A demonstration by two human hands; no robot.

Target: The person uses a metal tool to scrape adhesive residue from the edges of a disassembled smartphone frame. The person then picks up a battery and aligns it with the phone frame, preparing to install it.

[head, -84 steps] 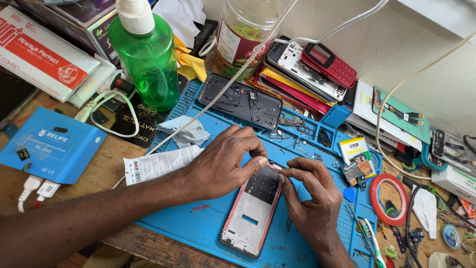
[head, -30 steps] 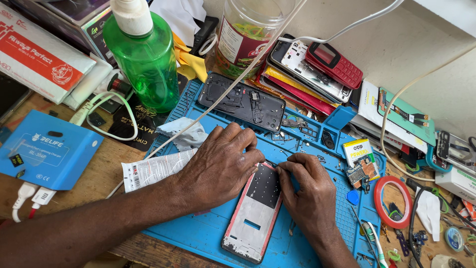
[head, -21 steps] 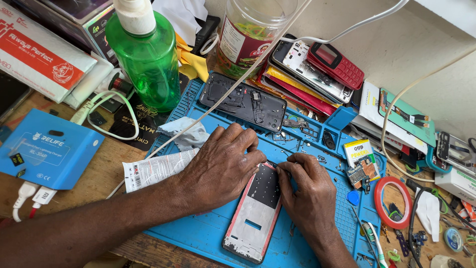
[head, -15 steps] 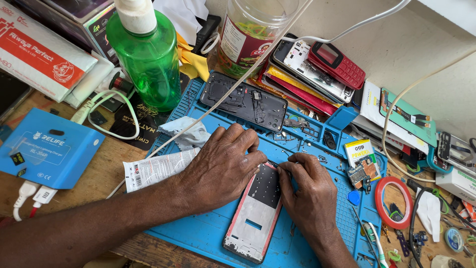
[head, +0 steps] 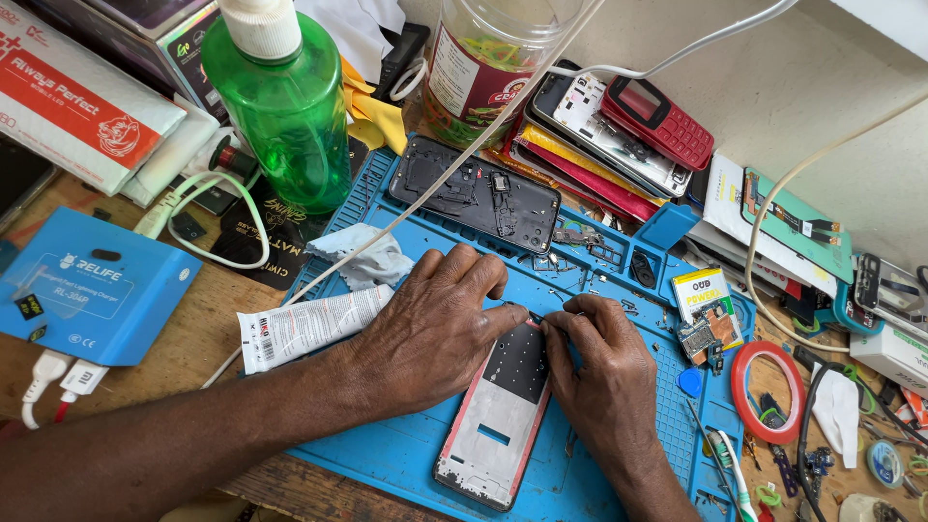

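At the lower centre of the frame, a pink-edged metal phone frame (head: 498, 416) lies flat on a blue silicone work mat (head: 387, 449), its top end pointing up between both hands. The left hand (head: 430, 329) rests palm down over the frame's upper left edge, fingers spread and pressing, not closed around anything. The right hand (head: 604, 372) lies on the frame's right side, and its thumb and forefinger are pinched narrowly at the top corner; whether they hold a small part I cannot tell. Just left of the left hand lies a white squeezed glue tube (head: 309, 324), and above it a crumpled pale cloth (head: 362, 256). Above the hands, on the mat, is a black opened phone back (head: 474, 193) with its inner parts showing. At the upper left stands a green plastic bottle (head: 280, 111) with a white cap, filled with clear liquid. At the top centre stands a clear plastic jar (head: 493, 58) that holds coloured rubber bands. At the right edge, a red tape ring (head: 768, 391) lies on the wooden table (head: 198, 324).
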